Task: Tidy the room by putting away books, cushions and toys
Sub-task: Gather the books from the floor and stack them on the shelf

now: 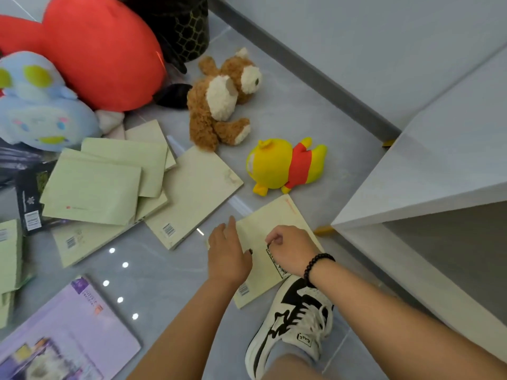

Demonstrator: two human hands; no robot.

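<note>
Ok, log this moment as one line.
left hand flat on pale book | right hand pinching its edge | book on floor

The setting is a room in a home, most likely a bedroom or playroom. Indicators: a glossy grey tiled floor (pixel 170 275) with a grey skirting board (pixel 315 67) along a pale wall; soft toys lying on the floor, namely a brown teddy bear (pixel 219 102), a yellow plush bear (pixel 282 165), a pale blue plush (pixel 41 111) and a red heart cushion (pixel 98 50); scattered pale green books (pixel 93 185); and a white furniture unit (pixel 439 171).
</note>
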